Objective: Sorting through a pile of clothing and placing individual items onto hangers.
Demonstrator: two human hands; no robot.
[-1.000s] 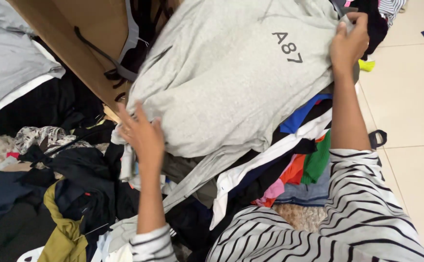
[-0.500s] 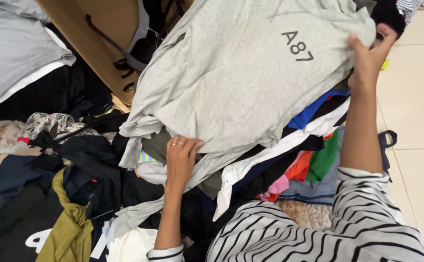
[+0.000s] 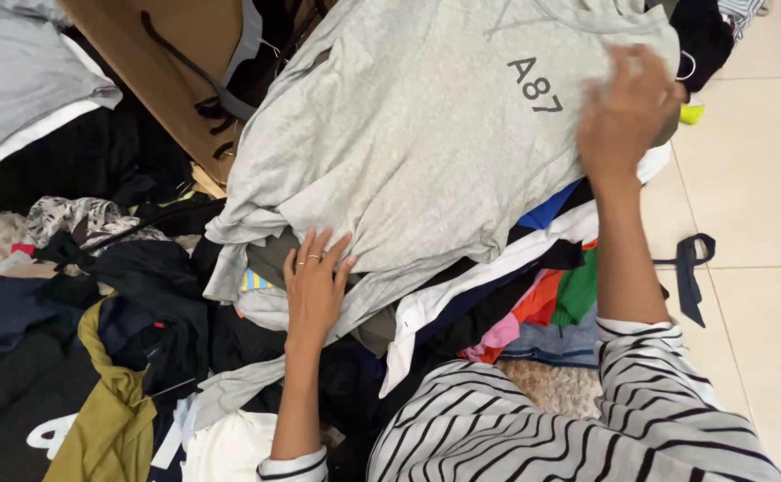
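The left hand (image 3: 315, 284) lies flat, fingers spread, on the lower edge of the grey shirt (image 3: 408, 152), holding nothing; beyond it the shirt drapes over the clothes pile (image 3: 533, 295); the right hand (image 3: 627, 112), blurred, presses on the shirt's far right edge, grip unclear; a brown cardboard box (image 3: 171, 62) stands farther left.

Left hand (image 3: 314, 284) lies flat, fingers spread; right hand (image 3: 624, 114), blurred, reaches forward, arm extended.
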